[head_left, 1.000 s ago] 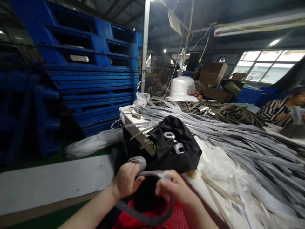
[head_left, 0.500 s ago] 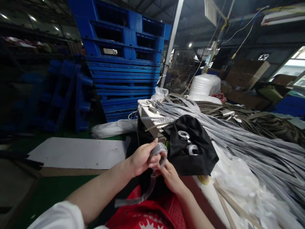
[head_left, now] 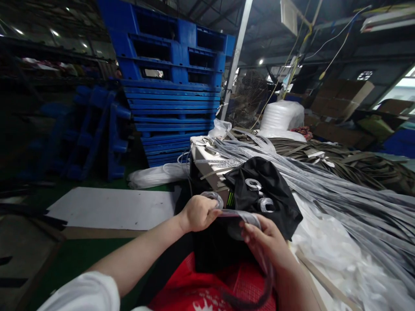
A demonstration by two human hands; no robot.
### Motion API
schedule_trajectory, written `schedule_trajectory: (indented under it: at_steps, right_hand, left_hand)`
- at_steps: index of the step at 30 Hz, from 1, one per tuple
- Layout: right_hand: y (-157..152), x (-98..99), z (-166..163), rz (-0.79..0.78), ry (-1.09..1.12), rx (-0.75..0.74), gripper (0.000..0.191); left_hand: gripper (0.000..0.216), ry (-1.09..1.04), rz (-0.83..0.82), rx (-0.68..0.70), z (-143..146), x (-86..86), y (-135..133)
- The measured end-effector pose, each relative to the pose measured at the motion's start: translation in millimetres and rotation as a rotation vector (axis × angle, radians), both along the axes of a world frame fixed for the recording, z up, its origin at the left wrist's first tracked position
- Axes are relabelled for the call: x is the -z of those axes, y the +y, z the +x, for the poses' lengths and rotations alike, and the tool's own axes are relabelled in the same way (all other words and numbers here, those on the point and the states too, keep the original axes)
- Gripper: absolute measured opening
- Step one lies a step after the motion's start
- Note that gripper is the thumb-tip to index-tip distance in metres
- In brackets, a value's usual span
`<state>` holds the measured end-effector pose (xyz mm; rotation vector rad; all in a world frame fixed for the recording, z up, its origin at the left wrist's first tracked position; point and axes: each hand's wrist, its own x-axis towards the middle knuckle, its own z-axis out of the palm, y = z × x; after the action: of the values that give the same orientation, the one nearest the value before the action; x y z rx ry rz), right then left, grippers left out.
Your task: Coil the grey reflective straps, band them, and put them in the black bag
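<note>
My left hand [head_left: 198, 213] is closed around a partly coiled clear-grey plastic strip [head_left: 231, 213], with the coil's loop showing above the fingers. A short stretch of the strip runs across to my right hand [head_left: 264, 233], which pinches it between thumb and fingers. From there its loose tail hangs down in a curve over the red apron [head_left: 194, 285]. Just beyond my hands lies a black cloth bag [head_left: 279, 201] on the table corner. Two finished-looking rolls of similar strip, one coil [head_left: 253, 185] and another coil [head_left: 266, 204], rest on the bag.
Many long grey strips [head_left: 324, 190] spread across the table to the right, beside crumpled clear plastic [head_left: 343, 255]. Blue pallets [head_left: 175, 103] are stacked behind. A white board [head_left: 113, 209] lies low on the left. A white foam roll [head_left: 282, 116] stands at the back.
My right hand has moved right and away from my left, drawing a length of the strip out between them. The loose tail has swung from the left side to the right.
</note>
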<state>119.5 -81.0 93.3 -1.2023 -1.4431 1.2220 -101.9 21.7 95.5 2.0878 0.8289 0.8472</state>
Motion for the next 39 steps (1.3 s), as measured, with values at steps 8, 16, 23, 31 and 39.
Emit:
schedule_trajectory:
  at_steps: [8, 16, 23, 31, 39]
  right_hand:
    - [25, 41.5, 15, 0.152, -0.438, 0.175, 0.043]
    - [10, 67.9, -31, -0.007, -0.236, 0.017, 0.038]
    - [-11, 31.9, -53, -0.161, 0.158, -0.180, 0.041]
    - [-2, 18.4, 15, 0.132, -0.592, 0.017, 0.026]
    - [-1, 50.9, 10, -0.230, -0.223, -0.121, 0.060]
  left_hand:
    - [0.072, -0.180, -0.913, 0.143, 16, 2.7, -13]
    - [0.059, -0.701, -1.179, 0.110, 18, -8.9, 4]
    - [0.047, -0.494, -0.197, -0.047, 30, 9.4, -8]
    - [0.057, 0.081, -0.483, 0.246, 25, 36.7, -22]
    - [0.076, -0.072, -1.071, 0.437, 28, 38.2, -21]
